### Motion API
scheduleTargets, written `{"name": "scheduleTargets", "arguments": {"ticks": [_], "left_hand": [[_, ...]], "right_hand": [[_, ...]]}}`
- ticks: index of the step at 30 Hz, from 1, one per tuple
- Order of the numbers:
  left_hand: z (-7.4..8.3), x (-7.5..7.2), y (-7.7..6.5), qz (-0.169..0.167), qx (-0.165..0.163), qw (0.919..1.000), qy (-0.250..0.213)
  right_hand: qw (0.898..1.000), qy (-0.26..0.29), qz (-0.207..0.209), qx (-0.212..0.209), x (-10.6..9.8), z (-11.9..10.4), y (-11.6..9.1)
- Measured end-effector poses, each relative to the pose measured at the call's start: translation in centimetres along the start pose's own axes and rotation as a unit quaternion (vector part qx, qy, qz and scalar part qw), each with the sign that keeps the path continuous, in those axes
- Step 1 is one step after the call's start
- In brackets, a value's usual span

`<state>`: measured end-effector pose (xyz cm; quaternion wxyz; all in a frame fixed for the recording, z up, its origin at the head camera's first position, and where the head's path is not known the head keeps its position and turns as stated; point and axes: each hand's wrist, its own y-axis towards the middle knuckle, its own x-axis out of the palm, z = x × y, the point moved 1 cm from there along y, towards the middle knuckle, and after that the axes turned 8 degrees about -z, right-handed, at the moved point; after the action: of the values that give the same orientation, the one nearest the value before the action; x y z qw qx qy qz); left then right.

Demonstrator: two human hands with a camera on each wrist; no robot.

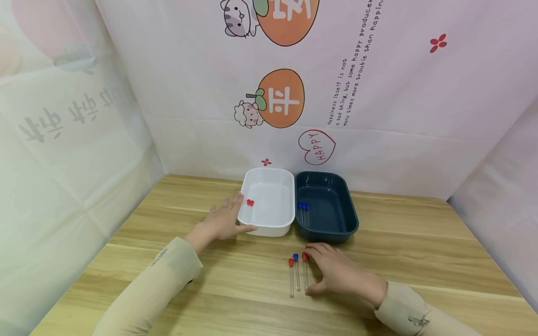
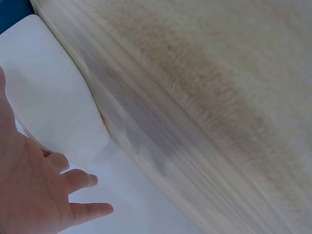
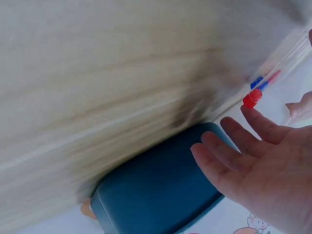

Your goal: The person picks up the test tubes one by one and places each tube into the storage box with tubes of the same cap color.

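Note:
My left hand [image 1: 220, 221] rests against the left side of the white plastic bin [image 1: 269, 230], fingers stretched along the wall and thumb by the front rim. In front of the bins lie three clear test tubes on the table. The rightmost, a red-capped test tube [image 1: 305, 273], is spanned by my right hand [image 1: 336, 273], with a fingertip at the red cap [image 3: 252, 99] and the thumb at the bottom end. Beside it lie a blue-capped tube [image 1: 297, 274] and another red-capped tube [image 1: 292, 280].
A dark blue bin [image 1: 332, 205] stands right of the white one and holds several blue-capped tubes [image 1: 303, 214]. Red caps [image 1: 250, 202] show inside the white bin at its left. A printed curtain [image 1: 201, 84] hangs behind the wood-grain table [image 1: 235, 289].

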<state>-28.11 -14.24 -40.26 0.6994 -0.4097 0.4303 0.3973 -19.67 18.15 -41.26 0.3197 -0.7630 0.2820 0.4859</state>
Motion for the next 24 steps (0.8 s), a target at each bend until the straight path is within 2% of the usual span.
{"name": "scheduleTargets", "arguments": {"ticks": [16,24], "left_hand": [[-0.2,0.1,0.0,-0.001,0.001,1.0,0.001],[-0.1,0.0,0.1,-0.003,0.001,1.0,-0.006]], "right_hand": [[0.999,-0.016,0.029,-0.034,-1.9,-1.1,-1.1],[0.996,-0.049,0.048,-0.058,-3.5,-1.9,-1.1]]}}
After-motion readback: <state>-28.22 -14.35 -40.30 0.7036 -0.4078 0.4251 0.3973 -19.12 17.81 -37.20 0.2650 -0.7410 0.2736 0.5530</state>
